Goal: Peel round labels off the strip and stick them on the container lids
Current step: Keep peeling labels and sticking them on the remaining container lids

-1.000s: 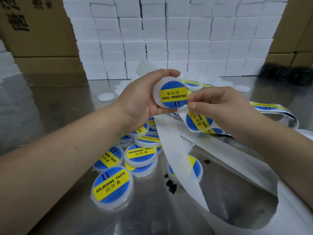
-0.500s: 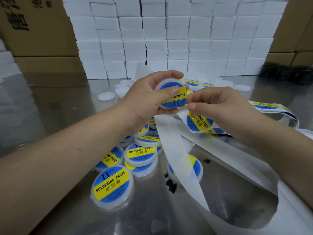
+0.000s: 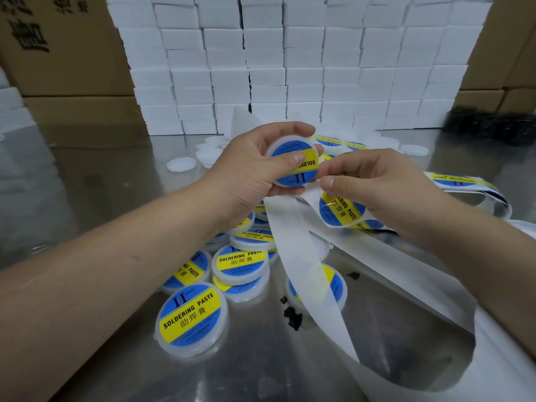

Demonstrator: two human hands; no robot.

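Observation:
My left hand [image 3: 249, 166] grips a small round white container [image 3: 294, 162] above the table; its lid bears a blue and yellow round label, and my thumb presses across that label. Right beside it, my right hand [image 3: 374, 181] pinches the label strip [image 3: 342, 211], with a blue and yellow "soldering paste" label just under the thumb. The bare white backing [image 3: 298, 256] of the strip hangs down from between my hands toward the near table edge. The labelled part of the strip [image 3: 461, 181] runs off to the right.
Several labelled containers [image 3: 191, 317] lie piled on the steel table [image 3: 101, 198] under my left forearm. Unlabelled white lids [image 3: 181, 164] lie behind my hands. A wall of white boxes [image 3: 290, 68] stands at the back, with brown cartons [image 3: 58, 53] on both sides.
My left thumb has slid further over the label on the held container, and the container has turned a little. My right hand has stayed on the strip.

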